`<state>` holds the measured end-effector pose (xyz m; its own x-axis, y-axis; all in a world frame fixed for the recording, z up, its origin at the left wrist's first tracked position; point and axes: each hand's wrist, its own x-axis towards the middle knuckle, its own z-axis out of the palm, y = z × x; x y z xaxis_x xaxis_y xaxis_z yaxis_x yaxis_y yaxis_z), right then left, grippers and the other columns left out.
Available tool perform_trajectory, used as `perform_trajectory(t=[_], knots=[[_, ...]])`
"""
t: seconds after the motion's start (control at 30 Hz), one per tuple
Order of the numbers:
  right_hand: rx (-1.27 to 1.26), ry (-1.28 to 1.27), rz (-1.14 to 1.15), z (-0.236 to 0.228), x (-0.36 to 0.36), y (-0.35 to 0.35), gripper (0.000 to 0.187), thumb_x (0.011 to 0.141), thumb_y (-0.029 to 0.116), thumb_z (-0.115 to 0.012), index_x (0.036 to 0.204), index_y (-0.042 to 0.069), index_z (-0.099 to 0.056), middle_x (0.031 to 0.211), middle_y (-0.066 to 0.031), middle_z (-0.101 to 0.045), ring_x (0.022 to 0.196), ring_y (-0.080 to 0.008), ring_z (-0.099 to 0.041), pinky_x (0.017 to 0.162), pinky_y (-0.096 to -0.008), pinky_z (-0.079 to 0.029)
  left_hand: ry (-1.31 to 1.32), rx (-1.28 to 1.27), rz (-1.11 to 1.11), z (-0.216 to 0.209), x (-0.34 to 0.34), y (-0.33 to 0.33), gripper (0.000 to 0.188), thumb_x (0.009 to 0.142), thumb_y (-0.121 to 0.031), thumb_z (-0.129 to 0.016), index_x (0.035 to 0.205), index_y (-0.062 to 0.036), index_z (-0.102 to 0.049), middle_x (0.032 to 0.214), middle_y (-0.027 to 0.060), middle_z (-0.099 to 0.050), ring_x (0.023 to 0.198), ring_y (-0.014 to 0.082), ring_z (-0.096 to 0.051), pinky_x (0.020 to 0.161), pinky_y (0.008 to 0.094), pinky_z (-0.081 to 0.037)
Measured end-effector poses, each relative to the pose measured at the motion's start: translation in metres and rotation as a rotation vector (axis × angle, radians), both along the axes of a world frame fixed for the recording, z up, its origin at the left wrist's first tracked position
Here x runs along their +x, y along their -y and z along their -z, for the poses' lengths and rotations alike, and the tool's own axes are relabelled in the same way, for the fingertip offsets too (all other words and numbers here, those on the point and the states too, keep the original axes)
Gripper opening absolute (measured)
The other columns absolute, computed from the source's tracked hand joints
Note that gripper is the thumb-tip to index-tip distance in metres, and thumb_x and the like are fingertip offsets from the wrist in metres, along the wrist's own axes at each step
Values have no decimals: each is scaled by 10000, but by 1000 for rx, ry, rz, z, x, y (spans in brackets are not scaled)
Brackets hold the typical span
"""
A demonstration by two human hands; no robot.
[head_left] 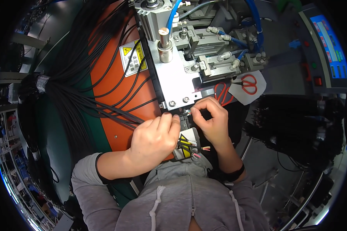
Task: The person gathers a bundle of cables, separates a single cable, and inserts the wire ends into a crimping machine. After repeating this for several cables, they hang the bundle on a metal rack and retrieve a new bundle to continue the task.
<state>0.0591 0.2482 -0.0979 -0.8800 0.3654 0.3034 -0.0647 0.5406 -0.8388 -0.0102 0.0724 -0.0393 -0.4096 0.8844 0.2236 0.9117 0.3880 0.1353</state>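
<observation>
My left hand (153,135) is closed, its thumb and fingertips pinched on a black cable whose stripped end shows between my hands. The small coloured wires (188,112) at that end meet the thumb and forefinger of my right hand (213,118), which are pressed together on them. Both hands are right below the front edge of a metal press fixture (176,82). Under my left hand, a few more black cables (194,147) poke out, with bare pinkish wire tips. My fingers partly hide the worked end.
A thick bundle of black cables (71,90) spreads over the orange machine cover (113,90) at left. Red-handled scissors (249,84) lie on a white sheet to the right, near another red handle (221,94). More cable bundles (293,123) hang at right, below a control screen (329,46).
</observation>
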Motion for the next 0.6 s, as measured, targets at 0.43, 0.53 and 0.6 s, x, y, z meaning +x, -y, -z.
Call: perform_trajectory(t=[0.43,0.53,0.6], knots=[[-213,-360,-381,-18,9,-10,222,681,-21,-788,867,-11,-666,877,-125,-675,769,-235,-645,683,-331,-506,-114,655,262,-10,-14,-12,213,744,-88,-713,938,-2,-691,853,73,-625,676,141,-616,543,247,-479],[-273,-389,-278,-24,7,3,189,678,-32,-787,819,-14,-663,818,-131,-663,750,-221,-631,663,-331,-489,-37,491,243,-7,-24,-3,226,743,-86,-734,945,7,-693,826,76,-632,640,150,-612,507,254,-472],[-623,-391,-149,-27,2,20,165,706,-23,-771,827,-20,-659,824,-125,-658,763,-220,-629,669,-325,-486,2,412,229,-5,-24,-1,233,743,-86,-745,948,12,-694,812,77,-636,621,155,-610,489,257,-469]])
